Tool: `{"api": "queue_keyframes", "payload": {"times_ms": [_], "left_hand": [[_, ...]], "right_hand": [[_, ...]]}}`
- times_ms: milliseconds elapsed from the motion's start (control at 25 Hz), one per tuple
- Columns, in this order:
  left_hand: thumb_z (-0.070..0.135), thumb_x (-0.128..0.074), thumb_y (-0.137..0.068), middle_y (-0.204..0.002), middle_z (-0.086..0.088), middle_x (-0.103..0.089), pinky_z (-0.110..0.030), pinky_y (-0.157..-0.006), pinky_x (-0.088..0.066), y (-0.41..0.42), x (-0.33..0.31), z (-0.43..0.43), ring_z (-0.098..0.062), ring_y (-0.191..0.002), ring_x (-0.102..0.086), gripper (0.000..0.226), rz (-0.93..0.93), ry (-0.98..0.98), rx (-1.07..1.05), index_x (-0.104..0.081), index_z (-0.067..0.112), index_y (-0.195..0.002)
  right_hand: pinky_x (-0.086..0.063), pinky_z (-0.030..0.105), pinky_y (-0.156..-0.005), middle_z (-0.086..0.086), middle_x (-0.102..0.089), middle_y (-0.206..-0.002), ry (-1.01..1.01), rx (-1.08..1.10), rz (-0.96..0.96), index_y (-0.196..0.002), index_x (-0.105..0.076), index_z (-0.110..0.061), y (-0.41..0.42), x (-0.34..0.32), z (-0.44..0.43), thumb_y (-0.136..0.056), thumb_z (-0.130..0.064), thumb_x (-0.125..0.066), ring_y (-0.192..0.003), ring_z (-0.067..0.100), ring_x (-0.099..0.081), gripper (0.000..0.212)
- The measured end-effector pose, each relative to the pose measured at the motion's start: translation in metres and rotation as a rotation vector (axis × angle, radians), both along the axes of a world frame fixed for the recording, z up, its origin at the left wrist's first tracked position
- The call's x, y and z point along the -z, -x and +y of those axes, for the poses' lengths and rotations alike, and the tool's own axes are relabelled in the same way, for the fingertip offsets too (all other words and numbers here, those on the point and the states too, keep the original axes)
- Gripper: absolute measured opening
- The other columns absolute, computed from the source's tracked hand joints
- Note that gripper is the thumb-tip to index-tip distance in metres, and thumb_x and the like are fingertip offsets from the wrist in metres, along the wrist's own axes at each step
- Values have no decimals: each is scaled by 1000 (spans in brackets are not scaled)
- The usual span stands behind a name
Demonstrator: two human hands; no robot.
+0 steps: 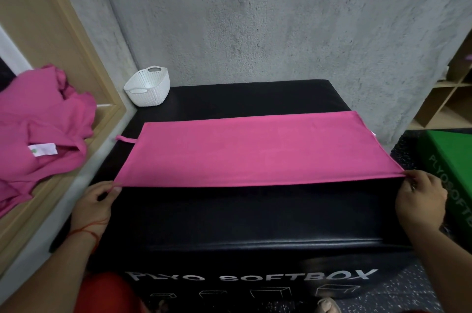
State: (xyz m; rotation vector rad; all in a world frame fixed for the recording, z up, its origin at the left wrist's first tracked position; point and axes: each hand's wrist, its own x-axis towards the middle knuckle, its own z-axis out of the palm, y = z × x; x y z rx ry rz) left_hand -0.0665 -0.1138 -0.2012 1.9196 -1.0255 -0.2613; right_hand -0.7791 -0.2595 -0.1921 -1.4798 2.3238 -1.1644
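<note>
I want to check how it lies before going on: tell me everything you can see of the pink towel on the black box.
The pink towel looks like soft, terry-like cloth. It lies flat and smooth as a long rectangle across the top of the black box. A small loop sticks out at its far left corner. The left hand and right hand each pinch a near corner, and the near edge runs straight between them.

A rough grey concrete wall meets wooden shelving at right, above speckled dark floor.
</note>
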Motion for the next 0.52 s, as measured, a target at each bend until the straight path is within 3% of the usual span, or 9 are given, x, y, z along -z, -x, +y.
{"api": "queue_keyframes", "payload": {"times_ms": [160, 360, 520], "left_hand": [[8, -72, -96, -116, -9, -72, -35, -103, -44, 3, -5, -5, -28, -112, -65, 12, -22, -35, 28, -78, 2, -105], [6, -72, -95, -123, -7, -70, -32, -107, -39, 7, -32, 21, -23, -116, -62, 13, 84, -30, 73, -77, 5, -108], [4, -73, -94, -125, -10, -70, -25, -111, -37, -1, -50, 46, -24, -120, -60, 15, 46, -52, 87, -77, 5, -109]], "right_hand": [[-41, 56, -106, 21, -53, -138, -31, -1, 42, -123, -67, -13, 0, 0, 1, -90, -35, -33, -122, 49, -45, 52], [-40, 61, -108, 14, -52, -144, -87, -28, 56, -125, -66, -19, 10, -15, 26, -89, -43, -31, -128, 48, -43, 55], [-39, 62, -108, 9, -53, -146, -15, -35, 65, -123, -68, -18, 17, -36, 57, -92, -45, -35, -131, 43, -42, 53]]}}
